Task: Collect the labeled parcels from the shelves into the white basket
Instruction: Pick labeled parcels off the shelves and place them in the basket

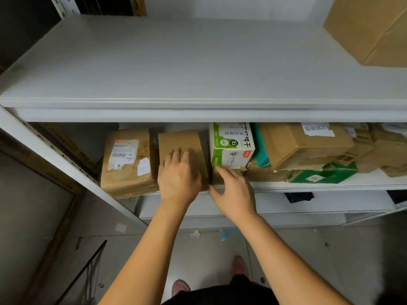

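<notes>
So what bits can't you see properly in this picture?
All in the head view:
1. Plain brown box: the left hand covers its front, so any label is hidden.
2. Labeled parcel: the print is too small to read.
3. Big cardboard box: cut off by the right edge.
4. Right hand: its fingertips are blurred.
5. Dark item lower down: mostly hidden under the shelf board.

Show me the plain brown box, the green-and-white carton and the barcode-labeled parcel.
plain brown box [178,139], head view, bare top face, far end.
green-and-white carton [231,143], head view, white printed panel.
barcode-labeled parcel [124,155], head view, its white label.
</notes>
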